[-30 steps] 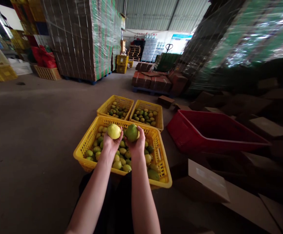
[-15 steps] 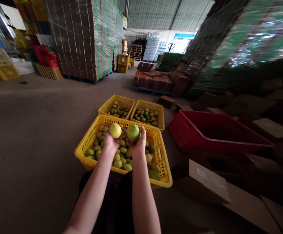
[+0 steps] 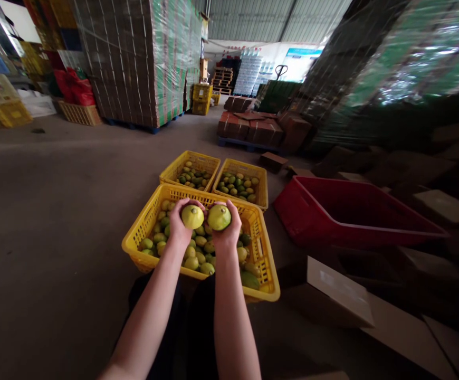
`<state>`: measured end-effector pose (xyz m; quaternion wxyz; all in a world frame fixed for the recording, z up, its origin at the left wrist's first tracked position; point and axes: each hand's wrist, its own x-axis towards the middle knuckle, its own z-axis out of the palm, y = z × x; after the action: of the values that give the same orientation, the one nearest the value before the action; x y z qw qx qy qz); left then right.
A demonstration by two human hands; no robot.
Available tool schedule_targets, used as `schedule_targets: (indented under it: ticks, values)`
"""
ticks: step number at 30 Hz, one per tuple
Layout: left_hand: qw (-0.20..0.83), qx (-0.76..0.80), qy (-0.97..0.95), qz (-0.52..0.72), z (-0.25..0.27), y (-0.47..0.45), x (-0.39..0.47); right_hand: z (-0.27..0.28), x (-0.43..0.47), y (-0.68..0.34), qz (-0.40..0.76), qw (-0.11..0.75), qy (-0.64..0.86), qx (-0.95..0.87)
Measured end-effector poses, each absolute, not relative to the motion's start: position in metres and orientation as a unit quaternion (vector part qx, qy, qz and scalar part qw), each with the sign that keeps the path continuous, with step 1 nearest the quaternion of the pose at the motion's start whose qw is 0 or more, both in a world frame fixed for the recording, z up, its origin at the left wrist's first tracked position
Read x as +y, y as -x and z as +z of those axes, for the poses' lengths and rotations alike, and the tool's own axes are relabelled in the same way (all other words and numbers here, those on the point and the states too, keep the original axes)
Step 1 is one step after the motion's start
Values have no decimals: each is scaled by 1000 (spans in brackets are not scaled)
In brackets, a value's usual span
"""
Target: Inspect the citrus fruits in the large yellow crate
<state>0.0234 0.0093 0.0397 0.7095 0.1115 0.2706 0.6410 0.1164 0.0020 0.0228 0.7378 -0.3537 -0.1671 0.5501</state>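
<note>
Left hand (image 3: pixel 179 224) cupped part-closed, fingers curled around round yellow fruit (image 3: pixel 192 217). Right hand (image 3: pixel 232 226) curled likewise around round yellow-green fruit (image 3: pixel 219 217). Watching remotely, I see both fruits just beside each other, nubbed ends toward my view, above large yellow plastic crate (image 3: pixel 268 258) holding green and yellow fruit (image 3: pixel 192 264). Two more yellow plastic crates (image 3: pixel 249 169), fruit inside, stand beyond; red plastic tub (image 3: pixel 293 211) to right.

The left fruit (image 3: pixel 192 217) and crate (image 3: pixel 144 222) are yellow, the tub (image 3: pixel 298 216) red.
</note>
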Motion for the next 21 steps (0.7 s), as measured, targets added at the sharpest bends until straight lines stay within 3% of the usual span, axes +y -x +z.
schedule_targets:
  ticks: [5,12,21]
  values:
    - [690,245,-190,654,37,-22,6,20,-2,-121,441,769,324,-331]
    - [730,215,-184,621,37,-18,2,20,-11,-125,412,777,267,-394]
    - [777,248,70,574,19,-17,21,21,12,-118,576,753,314,-51]
